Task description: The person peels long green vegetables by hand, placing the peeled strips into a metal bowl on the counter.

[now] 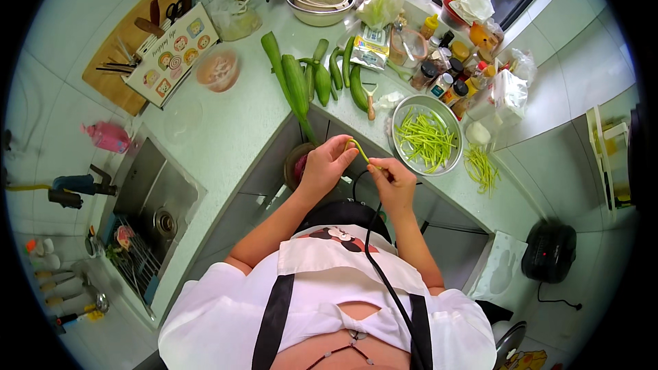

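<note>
Both of my hands are in front of me, just off the counter's edge, holding one thin, bent green vegetable stalk [361, 151] between them. My left hand [327, 164] pinches its upper end between thumb and fingers. The lower end is in the closed fingertips of my right hand [395, 181]. Close by on the right, a round metal bowl [431, 102] contains many short pieces of green stalk [426, 140]. A small loose heap of thin green strands [482, 169] lies on the counter beside the bowl.
Long green gourds [295, 85] and a peeler [371, 103] lie on the counter ahead. Spice jars [441, 84] crowd the back right. A sink [159, 199] is on the left, near a knife rack [171, 55]. Below my left hand stands a dark round container [293, 164].
</note>
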